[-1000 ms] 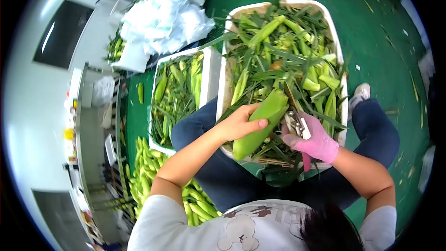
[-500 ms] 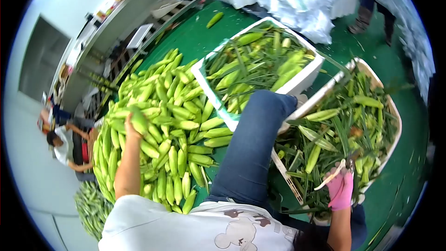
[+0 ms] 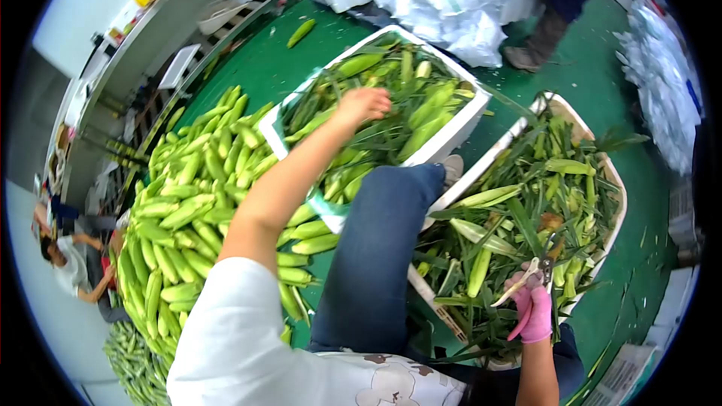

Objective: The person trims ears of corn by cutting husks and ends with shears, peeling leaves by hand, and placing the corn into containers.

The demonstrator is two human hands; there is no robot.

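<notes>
My bare left hand (image 3: 365, 104) is above the white foam box (image 3: 460, 134), over unhusked corn cobs (image 3: 430, 122) and long green leaves. Its fingers are loosely bent and nothing shows in them. In a pink glove, my right hand (image 3: 532, 313) is closed on pruning shears (image 3: 547, 265) with a pale handle. The shears' blades point up over a second bin (image 3: 618, 199) full of loose husks, leaves and a few cobs. A large heap of trimmed green corn (image 3: 180, 214) lies to the left of my leg.
My bent knee (image 3: 380, 233) sits between the heap and the husk bin. Clear plastic bags (image 3: 451, 0) lie behind the foam box, beside another person's leg (image 3: 553, 26). One loose cob (image 3: 301, 33) is on the green floor. Another person (image 3: 75, 263) sits at far left.
My left hand has moved from the heap, where it held a cob, rightward to above the foam box, and no longer holds the cob. My right hand keeps the shears over the husk bin.
</notes>
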